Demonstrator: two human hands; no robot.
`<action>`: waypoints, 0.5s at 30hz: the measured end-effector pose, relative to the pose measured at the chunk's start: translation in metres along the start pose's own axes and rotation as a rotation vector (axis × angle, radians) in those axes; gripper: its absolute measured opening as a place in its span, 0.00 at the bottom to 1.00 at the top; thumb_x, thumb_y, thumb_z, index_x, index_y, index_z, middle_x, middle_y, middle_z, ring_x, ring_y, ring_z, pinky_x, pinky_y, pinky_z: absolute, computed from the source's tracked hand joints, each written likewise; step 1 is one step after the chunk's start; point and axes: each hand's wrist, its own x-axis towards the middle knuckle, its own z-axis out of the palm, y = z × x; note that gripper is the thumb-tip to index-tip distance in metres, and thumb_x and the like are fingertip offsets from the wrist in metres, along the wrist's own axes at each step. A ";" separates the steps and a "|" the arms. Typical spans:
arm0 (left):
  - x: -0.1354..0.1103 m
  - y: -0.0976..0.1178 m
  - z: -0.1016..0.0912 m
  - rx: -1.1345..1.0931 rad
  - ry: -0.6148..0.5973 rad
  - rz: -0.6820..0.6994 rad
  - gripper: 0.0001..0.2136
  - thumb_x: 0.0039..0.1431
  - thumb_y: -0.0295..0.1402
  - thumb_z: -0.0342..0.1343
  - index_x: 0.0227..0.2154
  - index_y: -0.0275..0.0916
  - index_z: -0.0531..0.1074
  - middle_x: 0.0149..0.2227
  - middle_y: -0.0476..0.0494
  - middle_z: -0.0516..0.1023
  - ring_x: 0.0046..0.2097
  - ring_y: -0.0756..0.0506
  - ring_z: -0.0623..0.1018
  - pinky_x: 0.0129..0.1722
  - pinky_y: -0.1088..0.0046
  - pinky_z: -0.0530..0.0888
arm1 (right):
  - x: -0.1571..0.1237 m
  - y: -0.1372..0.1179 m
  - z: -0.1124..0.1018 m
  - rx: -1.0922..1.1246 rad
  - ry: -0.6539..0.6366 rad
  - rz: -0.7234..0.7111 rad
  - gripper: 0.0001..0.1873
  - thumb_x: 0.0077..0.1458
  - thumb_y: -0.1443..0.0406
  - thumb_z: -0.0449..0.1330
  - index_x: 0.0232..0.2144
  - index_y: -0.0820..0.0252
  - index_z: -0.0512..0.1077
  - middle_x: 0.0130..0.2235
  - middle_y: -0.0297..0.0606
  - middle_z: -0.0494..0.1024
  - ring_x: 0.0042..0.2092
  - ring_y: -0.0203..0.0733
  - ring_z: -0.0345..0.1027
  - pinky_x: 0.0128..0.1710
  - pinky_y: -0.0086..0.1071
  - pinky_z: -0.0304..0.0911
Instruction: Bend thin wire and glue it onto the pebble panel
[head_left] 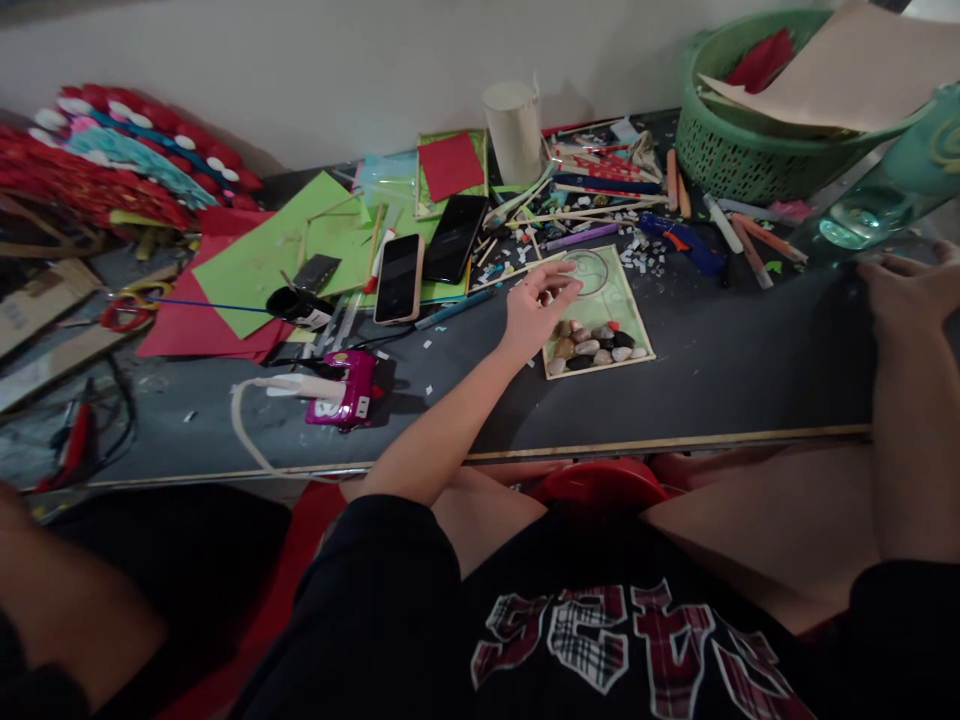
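Observation:
My left hand point(541, 305) is over the left side of a small light-green panel point(626, 300) with a thin pale frame. Its thumb and fingers are bent together, and I cannot make out what is between them. Smooth pebbles point(589, 346) in brown, grey, black and white fill the panel's lower part, with a small red piece among them. A drawn circle point(587, 272) shows near the panel's top. At the far right, my right hand point(911, 285) rests on the table beside a clear greenish bottle point(862, 205), its fingers loosely extended and partly in shadow.
Two phones point(399, 278), green sheets point(259, 265) and a magenta power adapter point(346, 390) with a cable lie left. Behind are a white cylinder point(514, 135), scattered sticks, a blue glue gun point(686, 243) and a green basket point(739, 150). Another person's arm point(67, 600) shows lower left.

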 end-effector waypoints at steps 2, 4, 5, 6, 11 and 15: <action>0.000 0.001 0.000 -0.010 0.005 -0.014 0.23 0.58 0.53 0.66 0.48 0.42 0.77 0.36 0.45 0.87 0.33 0.50 0.79 0.30 0.73 0.67 | -0.010 -0.015 -0.010 0.042 -0.029 0.086 0.55 0.33 0.91 0.70 0.66 0.79 0.66 0.48 0.65 0.84 0.49 0.52 0.84 0.36 0.31 0.73; 0.000 0.001 -0.001 -0.013 0.011 -0.025 0.24 0.58 0.53 0.65 0.50 0.42 0.75 0.36 0.46 0.87 0.33 0.50 0.80 0.31 0.73 0.68 | -0.017 -0.025 -0.017 0.054 -0.046 0.083 0.54 0.34 0.91 0.69 0.67 0.78 0.65 0.49 0.64 0.84 0.50 0.50 0.84 0.38 0.31 0.73; 0.000 0.000 -0.001 -0.014 0.010 -0.026 0.25 0.59 0.54 0.65 0.50 0.43 0.74 0.36 0.46 0.86 0.34 0.49 0.80 0.31 0.73 0.68 | -0.019 -0.028 -0.019 0.051 -0.053 0.078 0.53 0.36 0.90 0.69 0.67 0.78 0.65 0.49 0.64 0.84 0.51 0.50 0.84 0.38 0.32 0.73; 0.000 0.000 -0.001 -0.018 0.006 -0.023 0.25 0.59 0.55 0.64 0.51 0.43 0.73 0.36 0.45 0.86 0.34 0.49 0.80 0.31 0.73 0.68 | -0.021 -0.031 -0.021 0.048 -0.055 0.081 0.51 0.38 0.89 0.69 0.67 0.78 0.65 0.49 0.64 0.84 0.51 0.51 0.84 0.38 0.33 0.73; 0.000 -0.002 -0.001 -0.045 0.013 0.009 0.30 0.59 0.63 0.60 0.50 0.43 0.73 0.34 0.45 0.85 0.33 0.49 0.80 0.31 0.72 0.70 | -0.024 -0.036 -0.022 0.005 -0.033 0.094 0.49 0.41 0.88 0.69 0.67 0.80 0.65 0.50 0.66 0.83 0.51 0.50 0.83 0.38 0.34 0.73; -0.001 0.001 -0.001 -0.030 0.032 0.027 0.29 0.60 0.64 0.58 0.49 0.45 0.74 0.33 0.46 0.85 0.31 0.50 0.78 0.32 0.71 0.71 | -0.022 -0.030 -0.020 -0.027 -0.011 0.067 0.50 0.41 0.88 0.70 0.67 0.77 0.65 0.49 0.63 0.85 0.51 0.52 0.84 0.41 0.35 0.75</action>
